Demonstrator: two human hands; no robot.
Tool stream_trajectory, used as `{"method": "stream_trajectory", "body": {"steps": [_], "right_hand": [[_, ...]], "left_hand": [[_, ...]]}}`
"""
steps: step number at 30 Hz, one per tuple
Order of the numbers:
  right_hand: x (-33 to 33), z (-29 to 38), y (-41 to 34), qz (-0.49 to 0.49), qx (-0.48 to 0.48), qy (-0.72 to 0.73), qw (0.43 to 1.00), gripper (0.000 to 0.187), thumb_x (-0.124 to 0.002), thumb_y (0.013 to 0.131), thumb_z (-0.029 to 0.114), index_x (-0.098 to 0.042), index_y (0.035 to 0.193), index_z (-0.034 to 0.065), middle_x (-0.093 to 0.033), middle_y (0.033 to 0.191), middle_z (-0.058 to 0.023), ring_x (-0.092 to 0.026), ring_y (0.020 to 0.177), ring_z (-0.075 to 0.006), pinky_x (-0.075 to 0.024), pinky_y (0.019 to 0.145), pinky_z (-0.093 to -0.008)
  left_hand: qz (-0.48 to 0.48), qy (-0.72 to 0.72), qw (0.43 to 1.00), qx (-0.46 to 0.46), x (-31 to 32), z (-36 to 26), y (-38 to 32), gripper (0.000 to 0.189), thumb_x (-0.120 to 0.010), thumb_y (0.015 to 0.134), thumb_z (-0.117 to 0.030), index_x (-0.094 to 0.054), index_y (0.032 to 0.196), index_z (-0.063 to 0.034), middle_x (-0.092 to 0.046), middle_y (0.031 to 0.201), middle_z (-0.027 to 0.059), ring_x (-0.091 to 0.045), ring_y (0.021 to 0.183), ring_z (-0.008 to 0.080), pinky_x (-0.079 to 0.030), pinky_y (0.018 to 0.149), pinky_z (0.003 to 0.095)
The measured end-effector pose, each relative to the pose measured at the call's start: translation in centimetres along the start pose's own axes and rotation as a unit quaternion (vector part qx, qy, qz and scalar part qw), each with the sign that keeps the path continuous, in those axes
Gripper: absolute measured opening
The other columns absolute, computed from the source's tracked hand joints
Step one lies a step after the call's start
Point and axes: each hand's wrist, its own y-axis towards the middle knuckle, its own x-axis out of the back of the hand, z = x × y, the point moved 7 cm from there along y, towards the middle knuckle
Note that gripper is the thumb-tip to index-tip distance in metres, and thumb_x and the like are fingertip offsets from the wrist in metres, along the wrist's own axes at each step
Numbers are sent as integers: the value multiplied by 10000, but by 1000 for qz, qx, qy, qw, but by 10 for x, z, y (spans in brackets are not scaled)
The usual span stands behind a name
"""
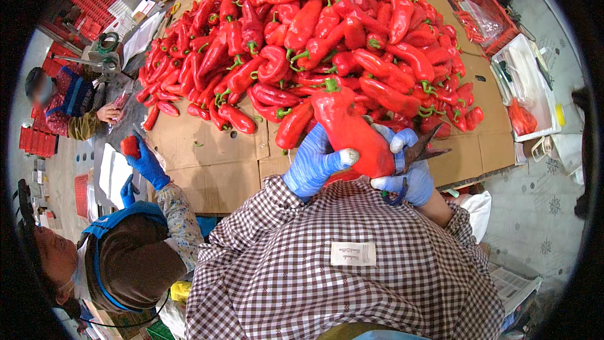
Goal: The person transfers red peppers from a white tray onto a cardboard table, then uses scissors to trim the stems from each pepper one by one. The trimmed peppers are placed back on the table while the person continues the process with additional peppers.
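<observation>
A large red pepper (354, 134) with a short green stem is held up before my chest, stem end away from me. My left hand (314, 160), in a blue-and-white glove, grips its left side with the thumb on top. At the pepper's lower right, my right hand (408, 170), gloved alike, touches it with its fingers and also holds scissors (420, 148), whose dark blades point right, away from the pepper. A big heap of red peppers (302, 33) lies just beyond my hands on the cardboard-covered table (207, 165).
At the left, a co-worker's gloved hand (148, 163) holds a red pepper piece; another person works beyond. A red crate (505, 23) and a white tray (542, 118) with bags stand at the right. A metal device (107, 56) stands at the upper left.
</observation>
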Motion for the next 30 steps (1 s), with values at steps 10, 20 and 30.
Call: {"method": "stream_trajectory", "body": {"steps": [10,20,30], "right_hand": [[15,-15,-4,-46,-4,-17,999,560,-790,637,-26,-431,1027,151,-416,1364,-162,-366,1317,-291,-373,1039,-426],[36,-29,-16,-145,-115,64,981,438,-707,667,-104,-523,1000,113,-476,1321,-162,-536,1138,-243,-494,922,-365],[58,-42,-27,-170,-104,-66,978,280,-644,793,-20,-483,990,96,-523,1222,-206,-623,978,-213,-538,834,-334]], "left_hand": [[-25,48,997,-56,12,-5,-3,896,-846,662,-250,-331,1360,-26,-514,1266,111,-508,1172,237,-405,1017,402],[-111,268,947,-142,42,-19,-19,890,-886,589,-246,-411,1316,-51,-522,1255,103,-500,1183,226,-417,1002,401],[-330,629,702,-49,162,-35,-87,793,-824,613,-322,-484,1275,-47,-579,1099,190,-578,1013,352,-469,903,414]]}}
